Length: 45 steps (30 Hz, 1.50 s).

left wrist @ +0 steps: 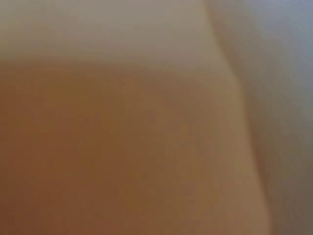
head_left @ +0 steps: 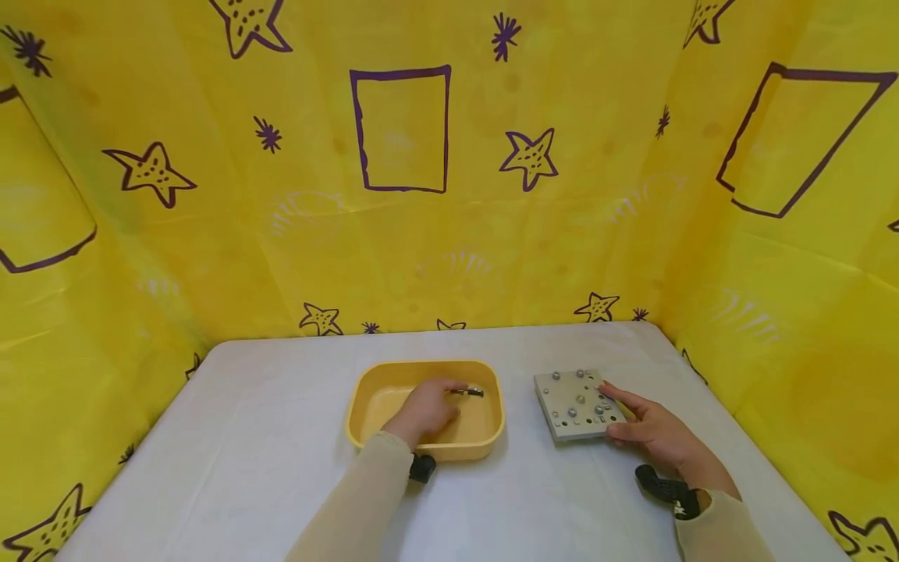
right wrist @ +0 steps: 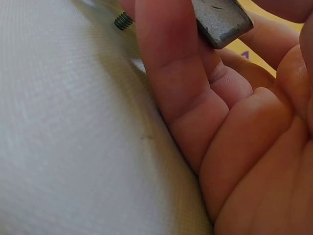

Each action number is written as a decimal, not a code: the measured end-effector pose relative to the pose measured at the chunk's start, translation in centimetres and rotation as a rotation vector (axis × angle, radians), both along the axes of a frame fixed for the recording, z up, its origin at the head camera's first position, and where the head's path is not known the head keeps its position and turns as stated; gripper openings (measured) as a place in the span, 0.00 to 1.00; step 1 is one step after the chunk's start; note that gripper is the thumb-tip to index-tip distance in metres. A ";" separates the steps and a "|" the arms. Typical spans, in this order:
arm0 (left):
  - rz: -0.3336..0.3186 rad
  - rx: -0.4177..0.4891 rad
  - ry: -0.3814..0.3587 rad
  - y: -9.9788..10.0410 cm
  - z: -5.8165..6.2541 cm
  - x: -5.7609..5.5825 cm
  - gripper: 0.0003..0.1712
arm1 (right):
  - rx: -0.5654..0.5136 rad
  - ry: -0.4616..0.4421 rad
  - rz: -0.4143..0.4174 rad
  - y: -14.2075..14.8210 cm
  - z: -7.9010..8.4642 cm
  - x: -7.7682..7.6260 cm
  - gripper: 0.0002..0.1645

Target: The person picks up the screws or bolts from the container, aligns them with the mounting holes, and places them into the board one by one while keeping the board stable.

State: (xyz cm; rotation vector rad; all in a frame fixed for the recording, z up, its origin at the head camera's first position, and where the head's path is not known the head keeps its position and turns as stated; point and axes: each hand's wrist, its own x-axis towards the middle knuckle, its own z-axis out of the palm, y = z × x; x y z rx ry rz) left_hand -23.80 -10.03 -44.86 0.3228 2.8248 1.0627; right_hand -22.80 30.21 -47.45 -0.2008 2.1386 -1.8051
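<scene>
My left hand point(head_left: 428, 407) reaches down into a yellow plastic tray point(head_left: 356, 406). Its index finger is at a small metal bolt point(head_left: 474, 392) in the tray; whether the fingers pinch it is not clear. The left wrist view is a blur of skin and sleeve. My right hand point(head_left: 660, 433) grips the right side of a square grey metal block point(head_left: 562, 398), thumb at the near corner and fingers along the far side. Several bolts and holes dot the block's top. The right wrist view catches the block's corner point(right wrist: 222, 24) and a threaded bolt end point(right wrist: 123, 21) beside the fingers.
A white-covered table point(head_left: 267, 468) carries the tray and, to its right, the block. Yellow cloth walls point(head_left: 400, 257) with purple drawings enclose the table at the back and both sides. Black straps point(head_left: 663, 488) go round the wrists.
</scene>
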 end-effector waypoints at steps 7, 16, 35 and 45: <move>-0.054 -0.147 0.137 0.3 -0.4 -0.3 0.19 | -0.005 0.015 0.017 0.2 0.0 0.1 0.49; 0.010 -0.280 0.123 0.6 0.4 0.5 0.12 | 0.009 0.023 0.016 0.2 -0.1 0.1 0.49; 0.111 0.128 0.083 0.0 1.9 1.3 0.05 | 0.007 -0.016 -0.007 0.1 -0.2 0.1 0.50; 0.095 0.566 -0.151 0.8 3.9 1.9 0.10 | 0.013 -0.005 -0.009 0.1 0.0 0.0 0.50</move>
